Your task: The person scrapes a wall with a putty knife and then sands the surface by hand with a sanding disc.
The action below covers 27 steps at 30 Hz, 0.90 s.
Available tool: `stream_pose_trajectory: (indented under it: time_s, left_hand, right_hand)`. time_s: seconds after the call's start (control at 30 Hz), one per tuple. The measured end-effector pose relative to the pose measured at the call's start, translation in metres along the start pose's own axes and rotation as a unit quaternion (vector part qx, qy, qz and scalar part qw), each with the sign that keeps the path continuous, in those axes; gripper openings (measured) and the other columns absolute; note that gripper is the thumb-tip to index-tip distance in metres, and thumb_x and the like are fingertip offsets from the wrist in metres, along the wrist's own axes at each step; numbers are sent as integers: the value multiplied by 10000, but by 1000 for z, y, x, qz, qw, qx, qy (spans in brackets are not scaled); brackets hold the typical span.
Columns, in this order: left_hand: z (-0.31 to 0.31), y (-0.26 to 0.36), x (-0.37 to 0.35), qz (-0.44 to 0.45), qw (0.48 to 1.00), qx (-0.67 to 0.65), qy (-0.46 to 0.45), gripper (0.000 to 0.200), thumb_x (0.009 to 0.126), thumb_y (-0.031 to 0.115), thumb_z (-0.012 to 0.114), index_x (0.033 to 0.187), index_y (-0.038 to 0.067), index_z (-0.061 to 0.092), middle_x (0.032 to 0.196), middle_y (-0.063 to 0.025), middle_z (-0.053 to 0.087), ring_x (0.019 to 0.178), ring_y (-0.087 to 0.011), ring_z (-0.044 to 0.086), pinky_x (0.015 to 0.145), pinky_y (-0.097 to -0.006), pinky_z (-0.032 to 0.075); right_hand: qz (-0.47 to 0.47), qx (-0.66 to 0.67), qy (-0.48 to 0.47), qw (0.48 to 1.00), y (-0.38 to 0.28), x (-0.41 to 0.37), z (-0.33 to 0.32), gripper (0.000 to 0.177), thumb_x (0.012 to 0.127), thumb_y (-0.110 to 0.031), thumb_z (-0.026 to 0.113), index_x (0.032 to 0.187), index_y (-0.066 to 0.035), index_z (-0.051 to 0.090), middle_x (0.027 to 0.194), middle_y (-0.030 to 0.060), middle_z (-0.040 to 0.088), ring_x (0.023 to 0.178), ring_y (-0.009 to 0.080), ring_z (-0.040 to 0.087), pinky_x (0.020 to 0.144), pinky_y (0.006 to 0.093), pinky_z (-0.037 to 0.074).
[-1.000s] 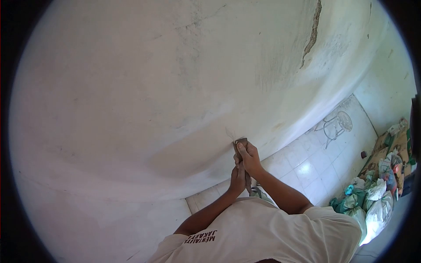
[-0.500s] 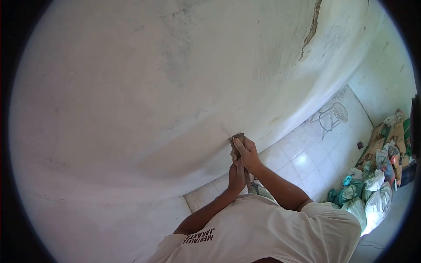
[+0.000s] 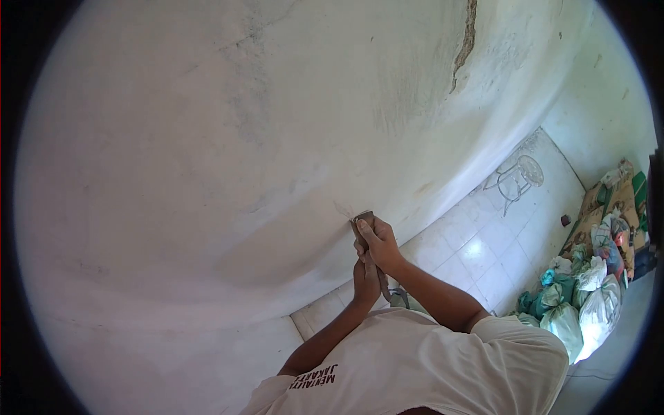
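Wall: a stained white plaster wall (image 3: pixel 242 173) fills the head view, with a crack (image 3: pixel 465 48) at upper right and a tiled floor (image 3: pixel 484 249) below.
Scraper: the scraper (image 3: pixel 362 221) has its blade edge touching the wall, and its long axis runs back toward the chest.
Right hand: the right hand (image 3: pixel 379 243) is clenched round the handle, nearest the blade.
Left hand: the left hand (image 3: pixel 365 277) is wrapped just behind it, seemingly on the same handle.
Room: plain wall lies on every side of the blade; the sacks (image 3: pixel 574 311) are well apart.

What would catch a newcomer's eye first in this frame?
Both hands meet at centre: the right hand above the left hand, gripping a dark flat-bladed scraper pressed against the white plastered wall. A long brown crack runs down the wall at top right. Stuffed white and green sacks are piled at the right edge.
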<state>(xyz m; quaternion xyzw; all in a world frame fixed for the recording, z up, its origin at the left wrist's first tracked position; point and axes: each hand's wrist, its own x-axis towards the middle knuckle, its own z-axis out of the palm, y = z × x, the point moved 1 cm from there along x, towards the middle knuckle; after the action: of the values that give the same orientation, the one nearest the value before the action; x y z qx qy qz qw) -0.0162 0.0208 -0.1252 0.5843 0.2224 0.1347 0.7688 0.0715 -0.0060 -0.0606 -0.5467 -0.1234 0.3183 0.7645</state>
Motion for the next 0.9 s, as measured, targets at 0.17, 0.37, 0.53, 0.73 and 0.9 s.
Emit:
stream_pose_trajectory:
  time_s: [0.17,0.37,0.53,0.73,0.9]
  left_hand:
    - [5,4,5,26,999,-46,-7,488,1016,455,294,1026,20,515,624,-31,540,487,-112,536,432,-258,427]
    - [7,-1,8,16,999,-37,2,441,1020,399,290,1001,26,526,619,-33,542,484,-125,538,432,-266,433]
    - [0,-34,-2,10,1000,-25,-6,419,1023,376,295,994,26,523,621,-38,544,484,-135,540,442,-270,438]
    - [-3,-48,1,16,1000,-21,-3,421,1025,368,286,984,20,519,611,-40,540,482,-130,537,444,-267,442]
    - [-2,-16,23,36,998,-47,-24,428,1025,372,274,990,22,518,613,-41,542,484,-126,540,439,-262,445]
  right_hand:
    - [-51,-40,-12,998,5,3,-5,249,993,-269,514,953,-23,507,653,11,486,483,97,476,417,242,409]
    - [-34,-41,-40,998,-2,0,-9,258,996,-285,504,952,-31,496,647,33,502,488,111,503,435,250,423]
    - [-28,-9,-53,998,24,-12,-24,250,999,-269,481,926,-30,495,640,41,529,500,108,514,454,261,431]
    - [-42,-26,-40,998,41,-9,-28,244,1003,-263,477,954,-24,486,652,23,477,496,111,493,443,261,430]
    - [-81,-45,-17,995,1,5,-5,254,995,-259,489,933,-14,513,636,22,496,500,92,481,442,259,403]
